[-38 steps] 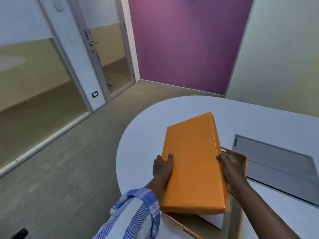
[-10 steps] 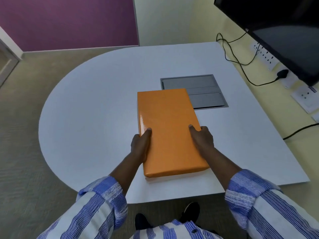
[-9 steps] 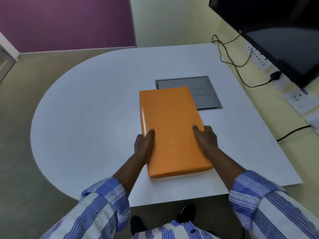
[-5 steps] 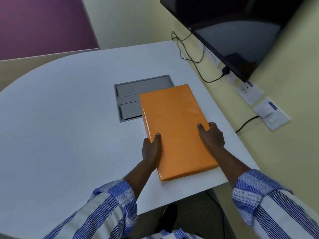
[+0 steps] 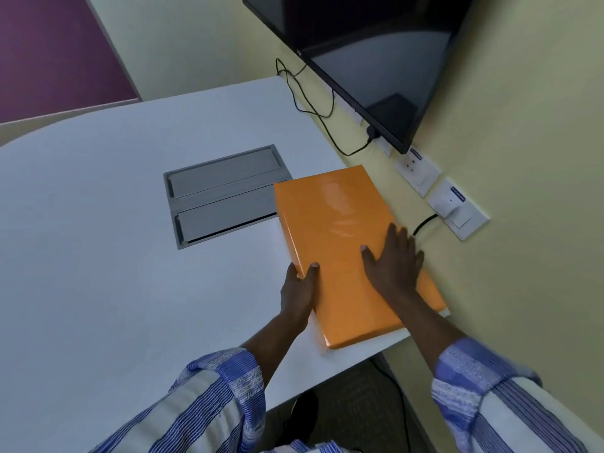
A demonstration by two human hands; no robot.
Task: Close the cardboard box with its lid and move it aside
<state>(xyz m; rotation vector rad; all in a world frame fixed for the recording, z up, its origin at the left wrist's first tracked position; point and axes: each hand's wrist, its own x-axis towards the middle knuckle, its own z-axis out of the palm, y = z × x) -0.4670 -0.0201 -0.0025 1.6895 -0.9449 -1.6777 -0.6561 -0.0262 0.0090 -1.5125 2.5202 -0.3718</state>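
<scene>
The orange cardboard box (image 5: 336, 223) lies flat on the white table (image 5: 98, 256) with its lid on, close to the table's right edge and the near right corner. My left hand (image 5: 299, 287) grips the box's left long side, thumb on top. My right hand (image 5: 392, 259) rests flat on the lid near its right edge, fingers spread. The box's far end sits just right of the grey panel.
A grey recessed cable panel (image 5: 222, 194) is set into the table left of the box. A black wall screen (image 5: 369, 60) hangs at the right, with cables (image 5: 313, 103) and wall sockets (image 5: 457, 207) below it. Carpet shows beneath the table edge.
The closed box has slid right across the table, from beside the panel's front to the right edge. My right hand shifted from gripping the side to lying flat on the lid.
</scene>
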